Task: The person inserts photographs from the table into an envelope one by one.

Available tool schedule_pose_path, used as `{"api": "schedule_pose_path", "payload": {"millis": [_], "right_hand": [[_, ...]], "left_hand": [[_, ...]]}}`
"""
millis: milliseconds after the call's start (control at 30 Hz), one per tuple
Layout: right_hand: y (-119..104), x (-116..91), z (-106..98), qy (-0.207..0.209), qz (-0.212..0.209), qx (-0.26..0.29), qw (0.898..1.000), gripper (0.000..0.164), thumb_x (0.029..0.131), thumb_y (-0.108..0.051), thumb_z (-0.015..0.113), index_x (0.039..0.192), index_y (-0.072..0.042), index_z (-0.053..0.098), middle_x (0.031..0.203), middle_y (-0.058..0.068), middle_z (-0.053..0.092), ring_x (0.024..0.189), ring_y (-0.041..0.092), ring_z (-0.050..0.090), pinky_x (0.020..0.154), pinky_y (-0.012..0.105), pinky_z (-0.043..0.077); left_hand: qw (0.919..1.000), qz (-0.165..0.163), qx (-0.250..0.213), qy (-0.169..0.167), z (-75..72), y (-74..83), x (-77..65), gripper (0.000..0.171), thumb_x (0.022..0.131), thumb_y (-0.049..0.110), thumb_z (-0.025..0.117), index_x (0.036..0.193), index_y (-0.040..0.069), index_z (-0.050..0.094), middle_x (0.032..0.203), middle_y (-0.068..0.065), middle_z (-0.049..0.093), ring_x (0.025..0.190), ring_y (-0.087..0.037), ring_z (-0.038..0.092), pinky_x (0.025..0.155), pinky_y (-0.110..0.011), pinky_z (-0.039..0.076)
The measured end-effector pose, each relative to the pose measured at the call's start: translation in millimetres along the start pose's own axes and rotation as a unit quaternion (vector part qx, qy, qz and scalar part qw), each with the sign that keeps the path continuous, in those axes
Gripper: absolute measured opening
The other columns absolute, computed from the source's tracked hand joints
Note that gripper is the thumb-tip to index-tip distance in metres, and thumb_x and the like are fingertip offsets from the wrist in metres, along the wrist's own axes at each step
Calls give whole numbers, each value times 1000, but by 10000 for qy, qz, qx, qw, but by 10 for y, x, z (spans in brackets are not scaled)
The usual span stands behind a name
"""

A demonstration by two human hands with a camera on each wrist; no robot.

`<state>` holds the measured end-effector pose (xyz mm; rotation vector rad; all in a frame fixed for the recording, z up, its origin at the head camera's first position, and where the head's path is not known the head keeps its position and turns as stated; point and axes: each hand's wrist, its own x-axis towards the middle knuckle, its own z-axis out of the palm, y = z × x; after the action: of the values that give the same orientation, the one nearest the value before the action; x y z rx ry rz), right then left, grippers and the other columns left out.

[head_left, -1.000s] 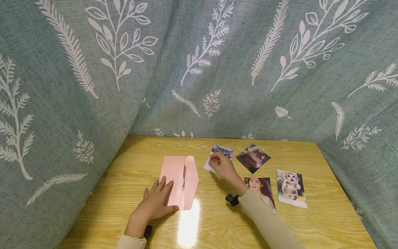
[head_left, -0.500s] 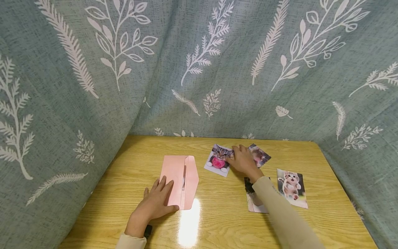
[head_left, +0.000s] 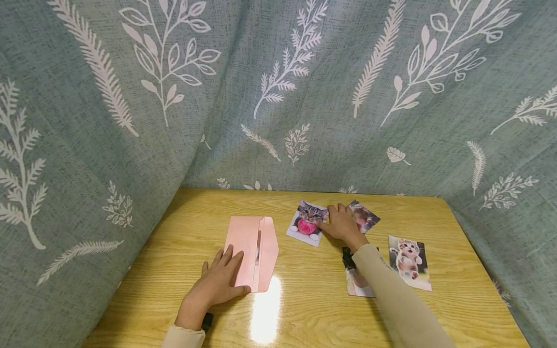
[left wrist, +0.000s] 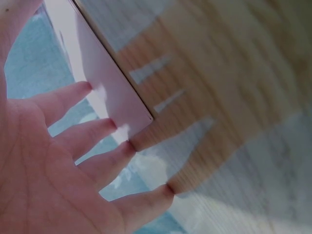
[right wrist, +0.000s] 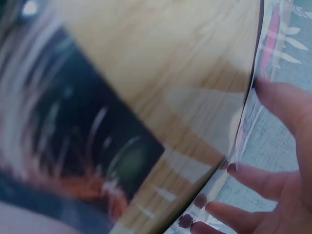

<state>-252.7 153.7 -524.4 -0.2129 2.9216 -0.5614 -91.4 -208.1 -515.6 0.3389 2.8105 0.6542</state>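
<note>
My left hand (head_left: 217,280) rests flat with spread fingers on the lower left of a pink envelope (head_left: 243,234). A slit in the envelope shows something dark inside. In the left wrist view, fingertips touch the envelope (left wrist: 112,90) and the table beside it. My right hand (head_left: 344,224) lies spread at the right edge of a cat photo with a pink ball (head_left: 306,226); its thumb touches that edge. Its other fingers reach over a dark photo (head_left: 364,217), hiding part of it. The right wrist view has fingertips (right wrist: 234,168) along a photo's edge.
A kitten photo (head_left: 409,263) lies at the right on the wooden table (head_left: 304,309). Under the right forearm is a portrait photo (head_left: 359,285), partly covered by the sleeve and wrist camera. Patterned fabric (head_left: 278,121) walls the back and sides.
My right hand has moved right, off the middle of the cat photo to its right edge, and has stayed there for the last half second. The left hand has not moved.
</note>
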Motion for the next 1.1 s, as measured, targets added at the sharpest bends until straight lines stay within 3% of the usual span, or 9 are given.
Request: {"api": "schedule_pose_path", "payload": {"millis": [233,333,467,600,733,967,1100], "right_hand": [[27,20,-11,922,-307,534,9938,41,91,-19,72,122,6,60,126,32,53,125,49,44,102,61,36],[41,44,-23,1027,-295,992,9893,33,93,-12,69,118,7,62,116,29,59,120,45,48,99,58,39],[44,63,-52,937,-122,1802,9791,34,95,-9,62,125,7,62,123,27,60,112,43,56,90,54,47],[24,49,-83,813,221,2788,9566,36,97,-11,59,131,4,58,128,24,58,114,40,59,85,49,52],[10,28,-85,815,385,3425,9352,34,99,-11,58,131,2,57,116,19,60,103,34,63,76,41,53],[-35,-41,-106,614,539,4810,8729,37,101,-5,54,137,5,48,91,12,55,79,33,62,72,46,58],[-52,-64,-127,620,536,4987,8629,39,102,-4,54,139,6,46,90,10,57,76,29,60,73,48,58]], "left_hand": [[10000,-8,-14,-31,-11,0,0,95,81,52,79,156,11,37,162,-23,19,147,-48,13,103,-79,14],[10000,0,-30,-38,-16,2,-2,95,82,52,79,156,11,37,162,-22,19,147,-48,13,103,-79,13],[10000,4,-35,-23,-19,0,-4,95,81,51,80,156,11,37,162,-22,19,147,-48,12,103,-79,13],[10000,2,-30,-18,-14,-7,-3,96,81,52,80,156,11,37,162,-22,19,147,-48,12,103,-79,13],[10000,-9,-46,-29,-9,-11,-3,96,81,52,80,156,11,37,162,-22,19,147,-48,13,103,-79,13],[9999,-33,-51,-83,4,-21,1,96,81,54,79,156,12,37,163,-22,18,148,-47,12,103,-79,13],[10000,-37,-43,-77,10,-21,5,96,81,54,79,156,12,37,163,-22,18,148,-47,12,103,-79,13]]}}
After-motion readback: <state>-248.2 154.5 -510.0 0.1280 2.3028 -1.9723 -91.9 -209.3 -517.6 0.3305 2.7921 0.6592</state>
